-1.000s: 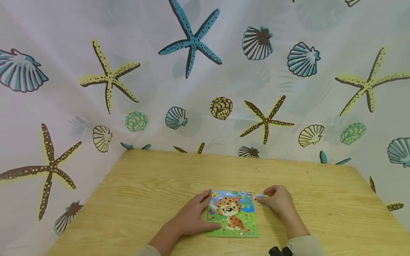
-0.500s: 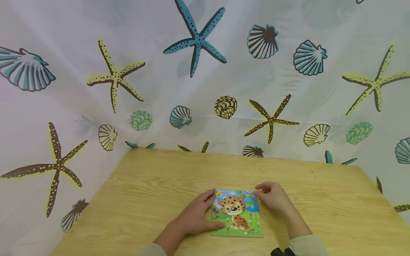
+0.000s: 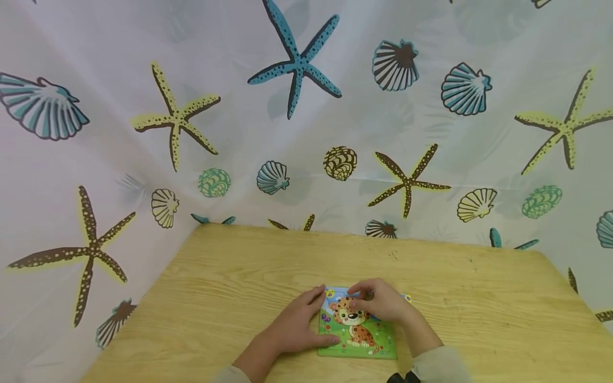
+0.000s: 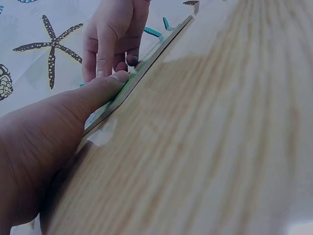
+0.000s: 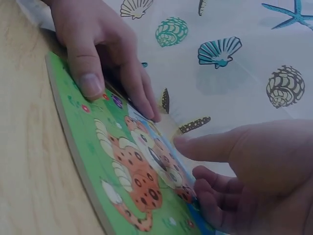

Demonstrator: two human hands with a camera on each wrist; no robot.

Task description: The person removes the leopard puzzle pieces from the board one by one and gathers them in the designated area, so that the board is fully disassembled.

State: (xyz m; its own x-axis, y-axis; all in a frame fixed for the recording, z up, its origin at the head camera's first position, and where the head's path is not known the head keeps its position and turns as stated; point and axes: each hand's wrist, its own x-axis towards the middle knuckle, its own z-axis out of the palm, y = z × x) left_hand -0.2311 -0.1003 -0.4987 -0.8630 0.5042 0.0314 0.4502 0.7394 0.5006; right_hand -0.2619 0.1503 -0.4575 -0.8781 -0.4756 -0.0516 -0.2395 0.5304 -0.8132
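A square jigsaw puzzle (image 3: 356,348) with a spotted leopard cub on green and blue lies on the table. My left hand (image 3: 297,324) rests along its left side, thumb on the top face and fingers reaching to the upper left corner. Over the upper part of the picture is my right hand (image 3: 385,303), its thumb and bent fingers spread apart near the cub's head. No piece shows between them in the right wrist view, where the fingers (image 5: 208,200) meet the puzzle's far part. A small blue-and-yellow patch (image 3: 406,298) shows behind the right hand; whether it lies loose cannot be told.
The wooden table (image 3: 249,260) reaches back to a pale curtain (image 3: 297,202) printed with starfish and shells. This curtain also closes off both sides. A dark object (image 3: 404,377) sits by the right sleeve at the bottom edge.
My right hand has moved left from beside the puzzle's upper right corner to over the cub's head. The left hand holds its place on the puzzle. The head view has shifted slightly.
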